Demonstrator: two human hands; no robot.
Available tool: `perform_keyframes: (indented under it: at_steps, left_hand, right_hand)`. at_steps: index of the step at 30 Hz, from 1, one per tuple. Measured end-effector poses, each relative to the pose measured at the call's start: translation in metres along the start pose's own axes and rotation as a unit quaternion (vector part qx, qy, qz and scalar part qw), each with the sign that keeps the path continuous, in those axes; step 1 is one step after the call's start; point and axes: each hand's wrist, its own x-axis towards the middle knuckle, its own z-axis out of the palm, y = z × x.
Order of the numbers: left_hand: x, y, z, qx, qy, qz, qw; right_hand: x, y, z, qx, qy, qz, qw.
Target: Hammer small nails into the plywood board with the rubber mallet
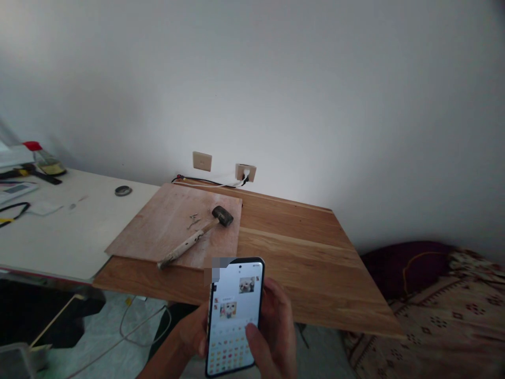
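Note:
A smartphone (235,321) stands upright before me, its lit screen showing a chat with pictures and rows of emoji. My left hand (194,330) is closed around its left edge. On the other side, my right hand (278,329) wraps the right edge, with the thumb over the lower part of the screen. Beyond the phone, a hammer (193,239) with a dark head and worn, pale handle lies on a thin reddish board (158,221). Several nails (193,220) lie beside the hammer head.
The board rests on a wooden tabletop (300,252) against the wall. Two sockets (202,161) sit above it, one with cables plugged in. A white table (79,231) at left holds a red-capped bottle (45,159) and a round lid (123,190). Patterned fabric (445,316) lies right.

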Motion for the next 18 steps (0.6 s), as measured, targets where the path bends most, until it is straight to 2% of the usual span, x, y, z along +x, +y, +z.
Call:
perform_keyframes:
  at_steps: [6,8,11,14,18]
  left_hand:
    - [-0.0038,0.005,0.0025,0.011,0.027,-0.013,0.999]
    - [-0.0057,0.0032,-0.0009,0.023,0.036,0.0,0.999]
    - [-0.006,0.0008,-0.0053,0.046,0.022,0.019,0.999]
    - [-0.0043,0.0024,-0.0036,0.047,0.012,0.004,0.999]
    - [-0.0052,0.0059,-0.0003,0.054,0.029,0.006,0.998]
  right_hand:
    - [-0.0011,0.0016,0.0006,-0.036,-0.014,-0.011,0.999]
    - [-0.0005,0.0014,0.0008,-0.028,-0.021,-0.016,0.999]
    - [-0.0007,0.0018,0.0014,-0.025,-0.02,-0.022,0.999]
    - [-0.0033,0.0032,0.0034,-0.046,-0.008,-0.018,0.999]
    - [-0.0059,0.004,0.0079,-0.096,-0.005,-0.028,0.995]
